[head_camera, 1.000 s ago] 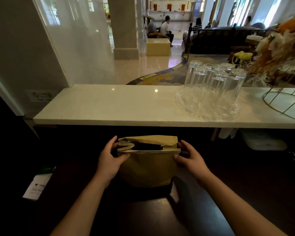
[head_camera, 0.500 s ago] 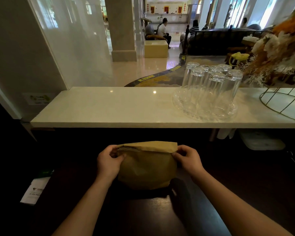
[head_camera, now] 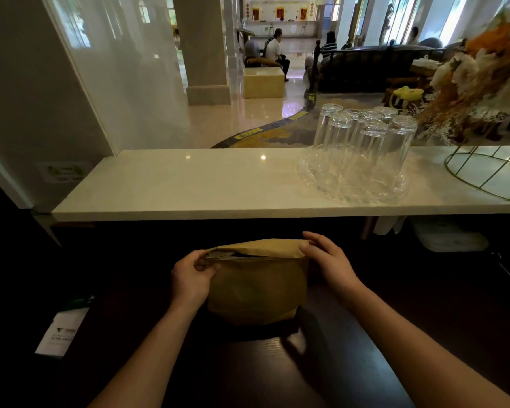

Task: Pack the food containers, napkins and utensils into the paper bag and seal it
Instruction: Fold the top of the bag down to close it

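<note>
- Paper bag (head_camera: 256, 290) stands upright at lower centre of the frame on the dark tabletop (head_camera: 277, 372), with its top flap folded forward over the mouth; a narrow slit stays open under the flap on the left, and I can see something pale inside but cannot tell what.
- From my feed, the left hand (head_camera: 190, 279) is pinched shut on the bag's upper left corner, thumb and fingers pressed together on the paper edge.
- Right hand (head_camera: 330, 262) lies against the bag's upper right corner with fingers loosely curved and spread over the end of the flap; I read it as resting on the fold rather than clamped.
- Both forearms come in from the bottom corners of the frame, leaving bare dark wood between them below the bag.
- White marble ledge (head_camera: 189, 184) runs across the middle of the frame above the bag; its front edge overhangs just past the flap, with a dark gap between.
- Glass tray (head_camera: 351, 187) with upturned tumblers (head_camera: 365, 136) sits on the right part of the ledge, close to that front edge and up-right of my right hand.
- Gold wire stand (head_camera: 489, 172) occupies the ledge's far right.
- White card (head_camera: 62, 331) lies at the lower left, well apart from the bag.
- Left half of the ledge is bare.
</note>
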Tool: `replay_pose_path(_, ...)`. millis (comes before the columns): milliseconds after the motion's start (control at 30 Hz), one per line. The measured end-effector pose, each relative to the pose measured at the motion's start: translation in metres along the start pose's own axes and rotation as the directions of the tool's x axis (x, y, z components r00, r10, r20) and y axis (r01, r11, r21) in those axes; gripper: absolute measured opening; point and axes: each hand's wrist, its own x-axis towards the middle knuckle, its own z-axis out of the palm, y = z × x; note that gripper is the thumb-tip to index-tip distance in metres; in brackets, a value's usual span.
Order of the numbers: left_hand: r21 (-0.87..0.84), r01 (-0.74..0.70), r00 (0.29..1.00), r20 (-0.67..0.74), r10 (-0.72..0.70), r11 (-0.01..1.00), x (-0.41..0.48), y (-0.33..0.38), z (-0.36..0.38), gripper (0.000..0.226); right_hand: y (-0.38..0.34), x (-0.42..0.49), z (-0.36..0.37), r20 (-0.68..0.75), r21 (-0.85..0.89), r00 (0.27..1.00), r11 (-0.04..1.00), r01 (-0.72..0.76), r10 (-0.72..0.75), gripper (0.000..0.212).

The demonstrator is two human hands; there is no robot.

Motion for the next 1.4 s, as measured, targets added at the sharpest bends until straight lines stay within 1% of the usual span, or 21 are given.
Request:
replay_pose_path(67, -0.003, -0.002, 1.0, 0.026, 0.002, 1.0, 0.0, 0.0, -0.002, 0.025, -0.001, 0.006, 0.005, -0.017, -0.165, 0.999, 0.986, 0.031, -0.035, 0.036)
replay_pose_path(133, -0.002, 0.01, 0.998, 0.065, -0.01, 1.0, 0.0, 0.002, -0.005, 0.021, 0.0, 0.009, 0.009, -0.034, -0.272, 0.996, 0.96, 0.068, -0.081, 0.03)
replay_pose_path(200, -0.008, 0.023, 0.996, 0.089, -0.022, 1.0, 0.003, 0.002, -0.008, 0.019, 0.001, 0.01, 0.012, -0.065, -0.298, 0.993, 0.952, 0.071, -0.094, 0.024)
replay_pose_path(267, -0.007, 0.033, 0.995, 0.098, -0.032, 0.999, 0.008, 0.001, -0.01, 0.022, -0.001, 0.011, 0.012, -0.067, -0.326, 0.993, 0.943, 0.067, -0.094, 0.026)
replay_pose_path(400, -0.002, 0.025, 0.992, 0.123, -0.024, 1.0, 0.011, -0.005, -0.013, 0.024, -0.009, 0.009, 0.007, 0.008, -0.353, 0.996, 0.932, 0.082, -0.085, 0.028)
replay_pose_path(500, 0.017, -0.037, 0.992, 0.123, 0.035, 0.999, 0.008, -0.004, -0.014, 0.024, -0.012, 0.004, 0.005, 0.072, -0.388, 0.996, 0.918, 0.082, -0.059, 0.04)
replay_pose_path(600, 0.018, -0.078, 0.986, 0.149, 0.074, 0.997, 0.008, 0.001, -0.015, 0.026, -0.011, 0.002, 0.005, 0.076, -0.441, 0.995, 0.893, 0.091, -0.063, 0.057)
replay_pose_path(633, 0.014, -0.085, 0.984, 0.157, 0.082, 0.996, 0.008, 0.001, -0.015, 0.026, -0.011, 0.002, 0.004, 0.076, -0.456, 0.994, 0.883, 0.108, -0.083, 0.059)
replay_pose_path(700, -0.002, -0.095, 0.981, 0.172, 0.094, 0.995, 0.009, 0.0, -0.015, 0.03, -0.01, 0.001, 0.003, 0.063, -0.485, 0.988, 0.861, 0.152, -0.138, 0.056)
replay_pose_path(767, -0.012, -0.094, 0.979, 0.18, 0.095, 0.995, 0.01, -0.002, -0.015, 0.033, -0.006, -0.001, 0.002, 0.024, -0.553, 0.98, 0.814, 0.177, -0.197, 0.048)
replay_pose_path(833, -0.014, -0.11, 0.977, 0.18, 0.111, 0.994, 0.01, -0.002, -0.014, 0.033, -0.001, -0.001, 0.0, 0.0, -0.661, 0.957, 0.719, 0.217, -0.289, 0.037)
replay_pose_path(900, -0.033, -0.12, 0.975, 0.183, 0.124, 0.992, 0.01, 0.0, -0.012, 0.035, 0.003, 0.001, -0.002, 0.01, -0.726, 0.929, 0.636, 0.261, -0.37, 0.03)
replay_pose_path(967, -0.036, -0.116, 0.978, 0.168, 0.12, 0.993, 0.011, 0.0, -0.009, 0.035, 0.004, 0.003, -0.004, 0.02, -0.734, 0.915, 0.616, 0.286, -0.402, 0.029)
replay_pose_path(1067, -0.039, -0.072, 0.988, 0.134, 0.077, 0.997, 0.012, 0.0, -0.005, 0.031, 0.004, 0.008, -0.008, 0.027, -0.699, 0.924, 0.653, 0.291, -0.383, 0.033)
replay_pose_path(1133, -0.02, -0.073, 0.991, 0.111, 0.075, 0.997, 0.012, 0.001, -0.003, 0.027, 0.004, 0.01, -0.012, 0.058, -0.645, 0.938, 0.704, 0.297, -0.343, 0.042)
replay_pose_path(1167, -0.016, -0.075, 0.992, 0.099, 0.077, 0.997, 0.012, 0.001, -0.002, 0.026, 0.004, 0.011, -0.014, 0.082, -0.59, 0.948, 0.752, 0.295, -0.307, 0.049)
replay_pose_path(1233, -0.014, -0.073, 0.994, 0.083, 0.074, 0.997, 0.011, 0.002, -0.001, 0.027, 0.001, 0.011, -0.018, 0.147, -0.4, 0.966, 0.881, 0.253, -0.211, 0.058)
replay_pose_path(1300, -0.013, -0.066, 0.995, 0.07, 0.067, 0.998, 0.01, 0.002, 0.0, 0.028, -0.004, 0.013, -0.016, 0.173, -0.234, 0.974, 0.955, 0.182, -0.143, 0.054)
replay_pose_path(1333, -0.01, -0.067, 0.996, 0.065, 0.068, 0.998, 0.01, 0.001, 0.0, 0.029, -0.005, 0.014, -0.012, 0.151, -0.207, 0.98, 0.966, 0.157, -0.127, 0.047)
replay_pose_path(1400, -0.003, -0.074, 0.996, 0.054, 0.074, 0.997, 0.01, 0.002, 0.001, 0.03, -0.008, 0.019, -0.005, 0.086, -0.261, 0.987, 0.953, 0.156, -0.138, 0.034)
